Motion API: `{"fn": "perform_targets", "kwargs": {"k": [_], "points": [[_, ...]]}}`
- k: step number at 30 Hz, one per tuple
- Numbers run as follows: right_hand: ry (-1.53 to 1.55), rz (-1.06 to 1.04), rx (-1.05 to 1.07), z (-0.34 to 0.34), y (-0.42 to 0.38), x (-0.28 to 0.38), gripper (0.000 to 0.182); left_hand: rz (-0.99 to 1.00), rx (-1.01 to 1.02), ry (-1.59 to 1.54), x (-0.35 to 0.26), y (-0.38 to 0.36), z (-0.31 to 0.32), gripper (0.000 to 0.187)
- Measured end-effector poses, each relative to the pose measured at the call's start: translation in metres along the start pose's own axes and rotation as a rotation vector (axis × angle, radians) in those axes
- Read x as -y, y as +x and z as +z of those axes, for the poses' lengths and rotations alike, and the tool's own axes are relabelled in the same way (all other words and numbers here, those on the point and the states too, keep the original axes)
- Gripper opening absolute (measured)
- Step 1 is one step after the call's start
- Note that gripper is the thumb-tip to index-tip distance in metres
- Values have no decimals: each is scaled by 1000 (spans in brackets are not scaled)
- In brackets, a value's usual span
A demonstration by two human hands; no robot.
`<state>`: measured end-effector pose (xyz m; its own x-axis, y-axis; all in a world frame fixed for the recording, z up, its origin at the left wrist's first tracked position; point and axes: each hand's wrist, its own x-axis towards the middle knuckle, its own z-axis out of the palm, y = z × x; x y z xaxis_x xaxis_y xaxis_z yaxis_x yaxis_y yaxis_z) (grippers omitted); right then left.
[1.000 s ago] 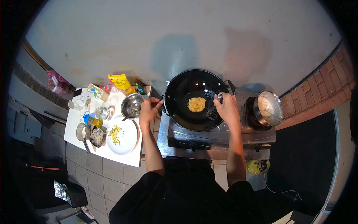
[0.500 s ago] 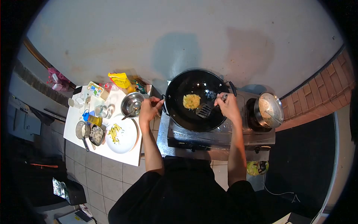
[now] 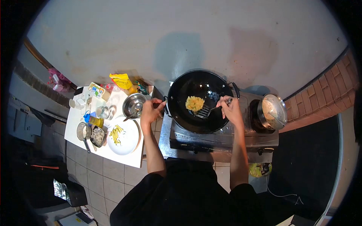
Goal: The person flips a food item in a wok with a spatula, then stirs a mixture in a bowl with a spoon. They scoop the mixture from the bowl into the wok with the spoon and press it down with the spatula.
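pink bag (image 3: 57,80) left | yellow packet (image 3: 120,80) on table (image 3: 71,127) | brickwork (image 3: 325,94) right

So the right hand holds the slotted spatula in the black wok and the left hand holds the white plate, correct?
Not quite: the left hand is on the handle of the black wok, not the white plate, as the head view shows. The right hand holds the slotted spatula there.

That wok (image 3: 181,116) is black, the patty (image 3: 194,103) mottled gold; plate (image 3: 129,147) and tabletop (image 3: 132,160) are white, the bag (image 3: 120,81) over there bright yellow, the bricks (image 3: 320,98) reddish-brown, the floor (image 3: 113,173) gridded grey.
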<state>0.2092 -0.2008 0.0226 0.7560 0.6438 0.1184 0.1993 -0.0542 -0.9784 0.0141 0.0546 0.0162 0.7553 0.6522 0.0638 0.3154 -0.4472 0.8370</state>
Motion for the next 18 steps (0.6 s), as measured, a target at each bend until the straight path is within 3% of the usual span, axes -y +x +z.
{"fn": "perform_targets", "kwargs": {"k": [2, 7, 10, 18], "points": [[20, 9, -22, 1, -2, -2, 32, -34, -5, -11, -5, -1, 0, 27], [61, 21, -18, 8, -4, -4, 31, 126, -53, -12, 4, 2, 3, 23], [41, -5, -78, 13, -3, -9, 30, -13, -2, -36, -4, -1, 1, 23], [65, -24, -55, 21, -5, -16, 31, 48, -49, 5, 9, 0, 4, 25]]}}
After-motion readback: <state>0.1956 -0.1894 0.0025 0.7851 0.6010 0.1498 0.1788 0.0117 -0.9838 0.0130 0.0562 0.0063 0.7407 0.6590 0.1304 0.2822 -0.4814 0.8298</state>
